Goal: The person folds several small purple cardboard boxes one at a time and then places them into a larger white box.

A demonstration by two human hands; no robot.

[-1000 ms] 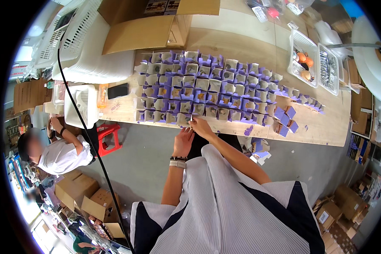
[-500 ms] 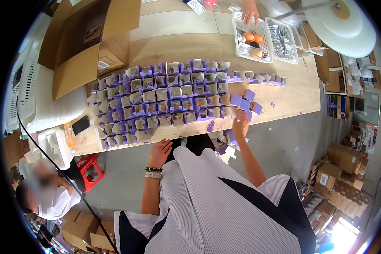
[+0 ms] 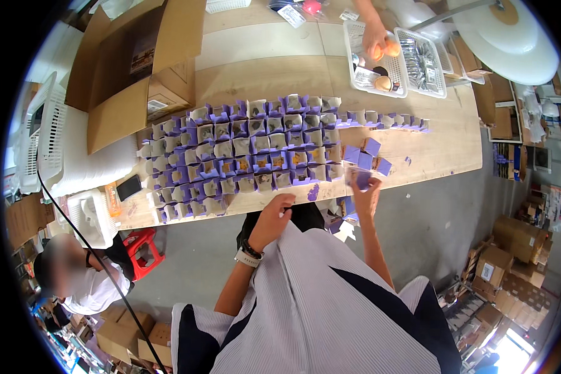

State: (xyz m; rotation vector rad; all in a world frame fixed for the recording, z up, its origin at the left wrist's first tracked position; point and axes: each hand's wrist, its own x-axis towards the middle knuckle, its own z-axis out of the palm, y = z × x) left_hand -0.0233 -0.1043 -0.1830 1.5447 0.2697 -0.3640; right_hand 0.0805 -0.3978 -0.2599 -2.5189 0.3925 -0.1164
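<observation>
My right hand (image 3: 368,201) has its fingers round a small purple box (image 3: 362,179) near the front edge of the table. Just beyond it lie several closed purple boxes (image 3: 360,154) in a loose cluster. My left hand (image 3: 273,217) hovers over my lap by the table edge, its fingers bent and apart from the thumb, with nothing visible in it. Rows of open-topped purple boxes (image 3: 242,148) with grey flaps fill the middle of the table; some show orange-brown contents. More purple boxes (image 3: 344,210) sit below the edge, beside my right wrist.
Another person's hand (image 3: 373,36) reaches into a white basket (image 3: 355,38) of orange and dark round items. Beside it stands a basket of silvery packets (image 3: 422,65). A large open carton (image 3: 115,118), a phone (image 3: 129,187) and a red stool (image 3: 144,252) are at left.
My left hand has lifted and moved right, its fingers bending. My right hand now grips a purple box. The other person's hand has gone deeper into the basket, onto an orange item.
</observation>
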